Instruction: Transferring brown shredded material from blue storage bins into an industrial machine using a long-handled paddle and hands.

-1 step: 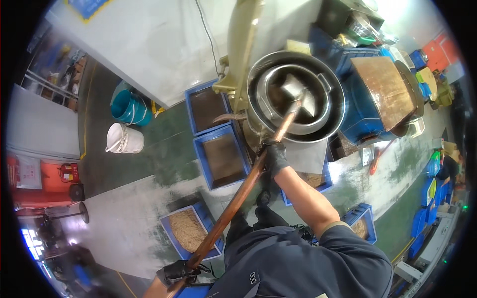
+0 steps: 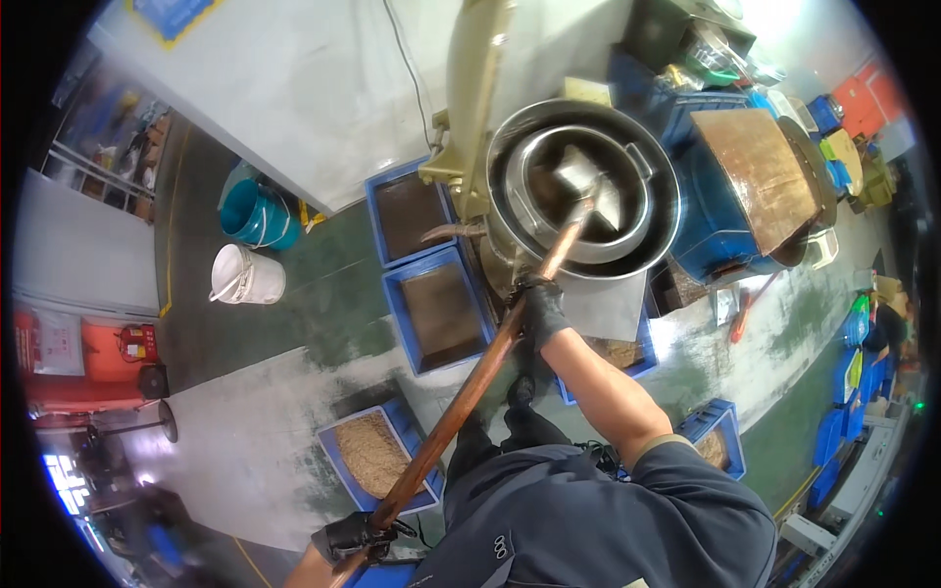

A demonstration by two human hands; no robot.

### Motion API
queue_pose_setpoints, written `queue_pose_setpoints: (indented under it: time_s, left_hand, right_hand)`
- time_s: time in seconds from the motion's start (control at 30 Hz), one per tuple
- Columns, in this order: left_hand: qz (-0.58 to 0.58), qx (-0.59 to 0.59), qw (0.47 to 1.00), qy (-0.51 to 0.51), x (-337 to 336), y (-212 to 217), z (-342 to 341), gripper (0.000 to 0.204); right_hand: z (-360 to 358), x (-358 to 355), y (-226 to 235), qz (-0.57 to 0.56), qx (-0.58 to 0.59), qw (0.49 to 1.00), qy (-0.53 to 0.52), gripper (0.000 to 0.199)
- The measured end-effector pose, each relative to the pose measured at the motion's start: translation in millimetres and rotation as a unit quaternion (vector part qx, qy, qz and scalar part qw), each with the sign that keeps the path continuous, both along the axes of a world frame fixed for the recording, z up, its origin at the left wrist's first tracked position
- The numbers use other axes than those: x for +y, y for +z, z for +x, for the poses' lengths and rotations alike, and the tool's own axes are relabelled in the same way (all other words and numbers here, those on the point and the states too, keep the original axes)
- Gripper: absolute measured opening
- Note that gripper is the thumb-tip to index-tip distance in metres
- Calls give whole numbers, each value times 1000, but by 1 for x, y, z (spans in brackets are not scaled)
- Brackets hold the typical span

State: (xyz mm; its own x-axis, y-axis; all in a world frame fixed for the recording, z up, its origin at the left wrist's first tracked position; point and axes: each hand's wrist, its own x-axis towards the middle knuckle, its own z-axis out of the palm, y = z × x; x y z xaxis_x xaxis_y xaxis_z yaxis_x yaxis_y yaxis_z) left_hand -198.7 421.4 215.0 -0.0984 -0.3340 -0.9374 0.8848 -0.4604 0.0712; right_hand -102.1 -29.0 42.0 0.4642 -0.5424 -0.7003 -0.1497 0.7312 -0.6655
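Both my hands, in black gloves, are closed round a long brown wooden pole [image 2: 461,392] that slants up from the lower left. My left hand [image 2: 355,535] grips its near end, low beside my body. Farther up, my right hand [image 2: 539,306] wraps round the shaft just short of the pot. The pole's far end reaches over the rim into a shiny metal pot [image 2: 642,216] with side handles, which sits inside a larger metal bowl [image 2: 669,230]. Bright metal blade-like pieces [image 2: 590,182] show at that end; how they join the pole is unclear. Dark contents lie around them.
Two blue trays [image 2: 438,312] with brownish contents lie left of the bowl. Another blue tray [image 2: 368,453] holds shredded tan material near my feet. A cream machine column [image 2: 480,108] rises beside the bowl. A blue drum [image 2: 711,220] stands right; white [image 2: 250,276] and teal buckets [image 2: 257,214] stand left.
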Motion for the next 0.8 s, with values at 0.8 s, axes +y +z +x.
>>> queue_pose_setpoints:
  time_s: [0.8]
  left_hand:
    - [-8, -323, 891, -319, 147, -120, -5, 25]
  right_hand:
    - [-183, 129, 60, -16, -217, 966, -136, 21]
